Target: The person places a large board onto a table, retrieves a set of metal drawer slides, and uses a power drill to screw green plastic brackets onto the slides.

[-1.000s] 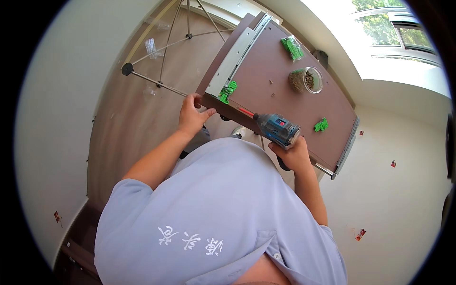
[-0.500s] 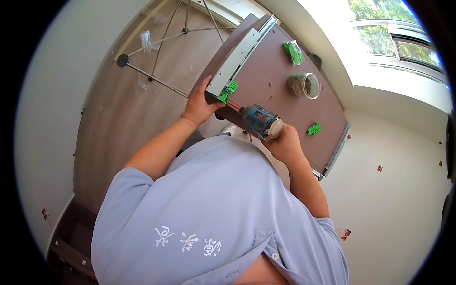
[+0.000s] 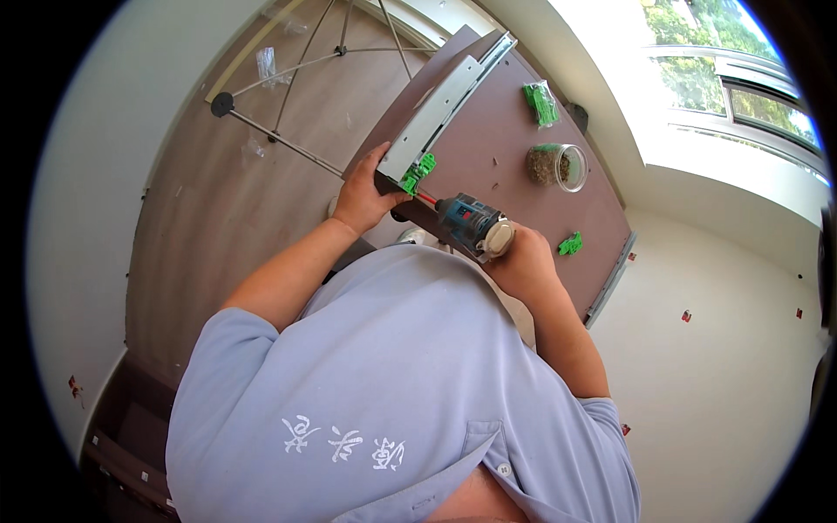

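A brown drawer (image 3: 497, 187), its flat face up, stands in front of me with a metal slide rail (image 3: 436, 113) along its left side. My left hand (image 3: 359, 199) is wrapped round the near left corner, thumb by a green plastic clip (image 3: 418, 174) at the rail's end. In my right hand (image 3: 527, 263) is a cordless drill (image 3: 471, 222), its handle mostly hidden by the fingers. The drill's red bit (image 3: 426, 200) points left and meets the clip's lower edge; the exact contact is too small to make out.
On the brown face lie a clear tub of screws (image 3: 545, 164), a bagged green clip (image 3: 541, 103) and a loose green clip (image 3: 571, 244). Another rail (image 3: 610, 281) runs along the right side. A folding metal frame (image 3: 296, 155) stands on the floor at left; a window is upper right.
The view has shifted slightly. The drill sits a little further left and closer to the clip, its bit showing less. My left hand keeps its hold on the corner.
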